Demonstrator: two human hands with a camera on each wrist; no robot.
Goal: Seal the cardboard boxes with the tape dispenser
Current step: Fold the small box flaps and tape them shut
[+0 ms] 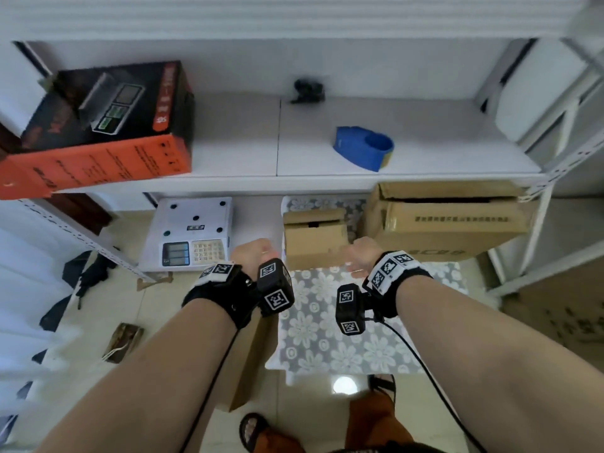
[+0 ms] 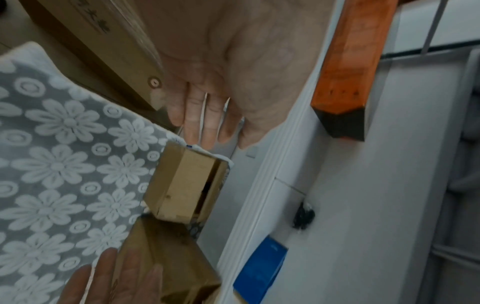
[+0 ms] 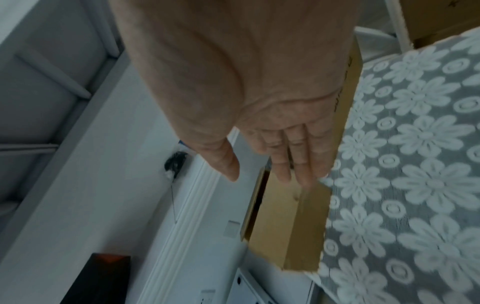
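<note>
A blue tape dispenser (image 1: pixel 362 147) lies on the white shelf (image 1: pixel 235 158), out of reach of both hands; it also shows in the left wrist view (image 2: pixel 262 271). Below the shelf a small cardboard box (image 1: pixel 313 238) with loose flaps stands on a grey flowered cloth (image 1: pixel 327 335), and a large cardboard box (image 1: pixel 447 220) stands to its right. My left hand (image 1: pixel 253 253) hovers just left of the small box (image 2: pixel 184 185), fingers (image 2: pixel 207 123) straight, holding nothing. My right hand (image 1: pixel 358 259) hovers at its front right, fingers (image 3: pixel 298 160) straight above the box (image 3: pixel 285 226), empty.
An orange and black scale carton (image 1: pixel 98 125) sits at the shelf's left end, and a small black object (image 1: pixel 309 91) at its back. A white electronic scale (image 1: pixel 192 237) lies under the shelf. Another cardboard box (image 1: pixel 251 348) stands under my left forearm. Shelf uprights (image 1: pixel 539 230) stand at the right.
</note>
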